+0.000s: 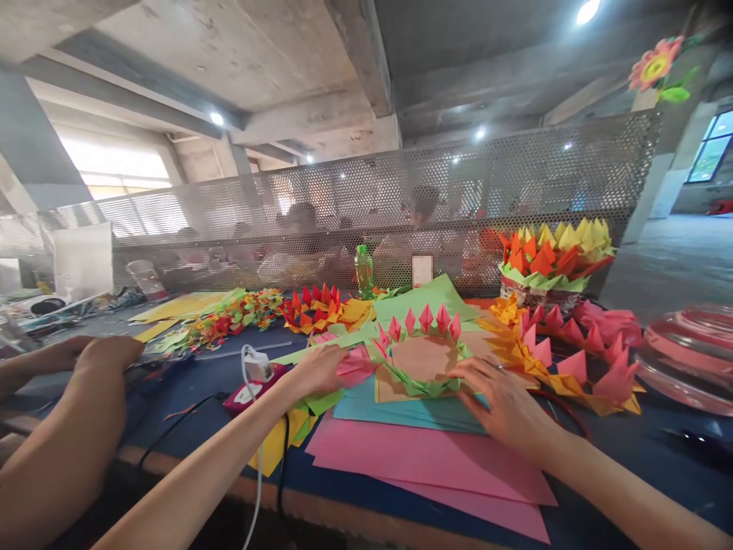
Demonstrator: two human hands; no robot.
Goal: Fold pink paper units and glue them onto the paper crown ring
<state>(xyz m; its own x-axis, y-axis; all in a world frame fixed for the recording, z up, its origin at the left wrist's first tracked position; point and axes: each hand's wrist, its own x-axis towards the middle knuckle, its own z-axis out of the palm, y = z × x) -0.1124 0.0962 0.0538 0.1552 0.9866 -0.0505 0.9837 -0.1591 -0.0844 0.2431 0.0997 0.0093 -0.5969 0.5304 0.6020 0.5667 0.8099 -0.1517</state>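
A ring of folded paper (pixel 421 386), green at its base with pink points standing along its far side, lies on a stack of coloured sheets in front of me. My right hand (pixel 498 393) grips the ring's right edge, its thumb lower down near the blue sheets (pixel 401 412). Left of the ring, my left hand (pixel 322 372) has its fingers closed on pink folded paper (pixel 356 364) in a small pile. The fingertips there are partly hidden.
A magenta power strip (pixel 252 391) with a white charger (pixel 257 365) and cables sits beside my left forearm. Pink sheets (pixel 435 458) overhang the front. Orange-and-pink paper rings (pixel 550 355), a paper-filled basket (pixel 550 283) and a green bottle (pixel 363 271) stand around. Another person's arm (pixel 80 428) is at left.
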